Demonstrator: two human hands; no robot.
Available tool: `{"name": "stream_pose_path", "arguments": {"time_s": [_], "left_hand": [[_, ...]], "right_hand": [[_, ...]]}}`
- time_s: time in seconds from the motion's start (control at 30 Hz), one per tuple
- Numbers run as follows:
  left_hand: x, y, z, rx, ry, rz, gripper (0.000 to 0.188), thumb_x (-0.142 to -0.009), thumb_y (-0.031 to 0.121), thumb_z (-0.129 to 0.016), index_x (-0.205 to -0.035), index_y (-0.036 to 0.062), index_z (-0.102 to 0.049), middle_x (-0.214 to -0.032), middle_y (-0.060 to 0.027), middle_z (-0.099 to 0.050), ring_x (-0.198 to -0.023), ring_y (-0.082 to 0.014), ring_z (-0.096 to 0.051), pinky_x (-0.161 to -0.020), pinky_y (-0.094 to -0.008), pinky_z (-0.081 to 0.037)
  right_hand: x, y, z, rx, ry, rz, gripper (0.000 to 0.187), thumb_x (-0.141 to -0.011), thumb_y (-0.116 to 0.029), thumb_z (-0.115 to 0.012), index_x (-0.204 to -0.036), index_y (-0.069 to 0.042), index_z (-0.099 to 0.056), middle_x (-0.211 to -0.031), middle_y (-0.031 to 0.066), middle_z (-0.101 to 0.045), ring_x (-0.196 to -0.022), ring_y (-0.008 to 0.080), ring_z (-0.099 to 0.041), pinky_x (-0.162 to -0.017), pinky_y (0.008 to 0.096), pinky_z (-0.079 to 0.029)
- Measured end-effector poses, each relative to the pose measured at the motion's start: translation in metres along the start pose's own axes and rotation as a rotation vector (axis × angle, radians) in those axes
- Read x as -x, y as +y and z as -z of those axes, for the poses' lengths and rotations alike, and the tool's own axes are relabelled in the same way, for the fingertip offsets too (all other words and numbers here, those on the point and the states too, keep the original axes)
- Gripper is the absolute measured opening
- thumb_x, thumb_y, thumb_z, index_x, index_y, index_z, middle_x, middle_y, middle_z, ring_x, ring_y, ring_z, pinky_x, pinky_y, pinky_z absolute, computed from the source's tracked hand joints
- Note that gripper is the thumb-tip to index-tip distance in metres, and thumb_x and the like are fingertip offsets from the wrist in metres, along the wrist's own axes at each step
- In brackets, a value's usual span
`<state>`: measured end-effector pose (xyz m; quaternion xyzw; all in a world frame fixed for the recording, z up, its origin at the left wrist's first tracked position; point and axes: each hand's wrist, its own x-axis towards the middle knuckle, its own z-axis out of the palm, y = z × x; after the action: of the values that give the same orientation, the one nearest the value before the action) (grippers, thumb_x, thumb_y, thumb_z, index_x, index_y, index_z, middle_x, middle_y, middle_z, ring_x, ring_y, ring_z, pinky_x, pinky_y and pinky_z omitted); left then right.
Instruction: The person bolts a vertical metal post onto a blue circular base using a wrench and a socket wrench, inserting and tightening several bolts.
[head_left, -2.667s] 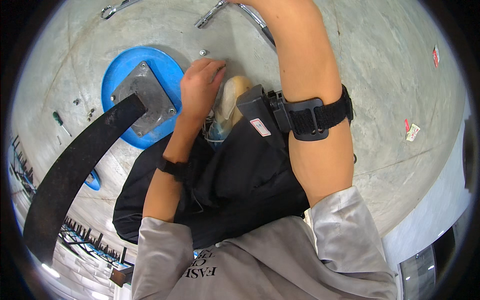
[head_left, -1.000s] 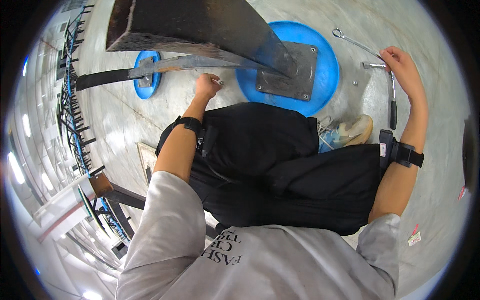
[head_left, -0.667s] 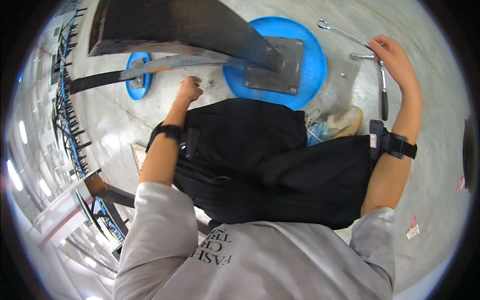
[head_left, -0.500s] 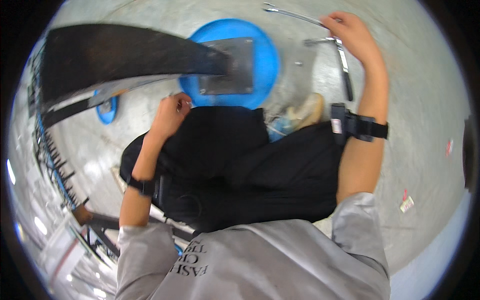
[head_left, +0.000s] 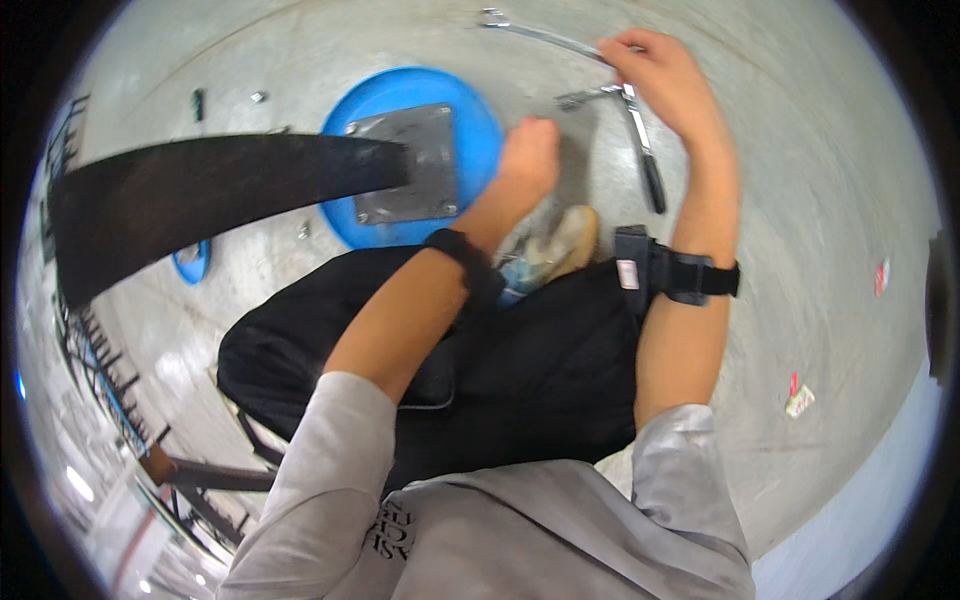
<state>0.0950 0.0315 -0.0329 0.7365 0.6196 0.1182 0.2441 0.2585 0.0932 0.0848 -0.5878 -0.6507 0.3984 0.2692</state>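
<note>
My right hand [head_left: 668, 88] is closed around the end of a long silver wrench [head_left: 550, 38], held just over the floor at the far right. Beneath its fingers lies a ratchet wrench [head_left: 638, 130] with a black handle, and a shorter silver metal piece [head_left: 585, 98] extends leftward from it. My left hand [head_left: 530, 155] is beside the right rim of a round blue base [head_left: 478, 115], its fingers curled in; whatever they may hold is hidden. A square dark metal plate [head_left: 430, 190] with corner bolts sits on that base, and a thick dark post [head_left: 240, 185] rises from it.
A small metal part [head_left: 259, 97] and a green-handled tool [head_left: 198, 104] lie on the floor at the far left. Another small metal part [head_left: 304, 230] is left of the base. A smaller blue disc [head_left: 192, 262] shows beyond the post. My shoe [head_left: 560, 245] is near the base.
My left hand has moved right, from the near left of the blue base to its right side. My right hand stays on the wrench. The whole view has shifted slightly.
</note>
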Motion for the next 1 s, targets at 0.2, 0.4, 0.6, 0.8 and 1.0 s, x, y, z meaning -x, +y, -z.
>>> {"name": "stream_pose_path", "arguments": {"time_s": [0.2,0.4,0.6,0.8,1.0], "left_hand": [[0.047,0.025,0.063,0.165,-0.073,-0.213,0.009,-0.067,0.007,-0.063,-0.073,-0.0005,-0.063,-0.073,-0.02,-0.06,-0.073,-0.0347,-0.06,-0.067,-0.0409,-0.048],[0.139,-0.054,0.175,0.066,-0.197,0.061,0.012,-0.066,0.006,-0.07,-0.076,0.0009,-0.065,-0.071,-0.0113,-0.062,-0.068,-0.019,-0.063,-0.062,-0.0286,-0.05],[0.174,-0.166,0.241,-0.148,-0.052,0.438,0.006,-0.057,0.002,-0.067,-0.061,-0.0006,-0.063,-0.061,-0.0147,-0.062,-0.057,-0.0245,-0.062,-0.06,-0.0305,-0.05],[0.18,-0.27,0.21,0.11,-0.274,0.968,0.012,-0.057,0.005,-0.073,-0.066,-0.001,-0.068,-0.062,-0.0091,-0.064,-0.054,-0.0162,-0.063,-0.053,-0.0261,-0.053],[0.171,-0.29,0.191,0.177,-0.194,1.055,0.015,-0.057,0.004,-0.074,-0.07,-0.0003,-0.068,-0.067,-0.0079,-0.065,-0.055,-0.0134,-0.062,-0.054,-0.023,-0.054]], "right_hand": [[0.003,0.002,0.015,0.02,-0.033,-0.025,0.035,-0.081,-0.037,-0.056,-0.085,-0.002,-0.062,-0.066,0.0029,-0.057,-0.061,0.0116,-0.051,-0.058,0.0266,-0.04],[0.001,-0.012,-0.003,0.017,-0.043,-0.049,0.036,-0.081,-0.037,-0.056,-0.085,-0.002,-0.062,-0.065,0.0017,-0.056,-0.062,0.0103,-0.049,-0.06,0.0257,-0.038],[0.004,-0.017,-0.006,0.092,-0.071,-0.045,0.036,-0.081,-0.037,-0.055,-0.085,-0.002,-0.062,-0.065,0.003,-0.057,-0.061,0.0114,-0.049,-0.058,0.0264,-0.038],[0.001,-0.017,-0.02,0.117,-0.127,-0.038,0.039,-0.08,-0.039,-0.055,-0.085,-0.001,-0.063,-0.066,0.0062,-0.058,-0.063,0.0141,-0.053,-0.061,0.0277,-0.04],[0.006,-0.018,-0.012,0.143,-0.116,-0.076,0.032,-0.084,-0.034,-0.054,-0.085,-0.003,-0.06,-0.065,-0.0001,-0.053,-0.064,0.0086,-0.047,-0.063,0.0232,-0.035]]}}
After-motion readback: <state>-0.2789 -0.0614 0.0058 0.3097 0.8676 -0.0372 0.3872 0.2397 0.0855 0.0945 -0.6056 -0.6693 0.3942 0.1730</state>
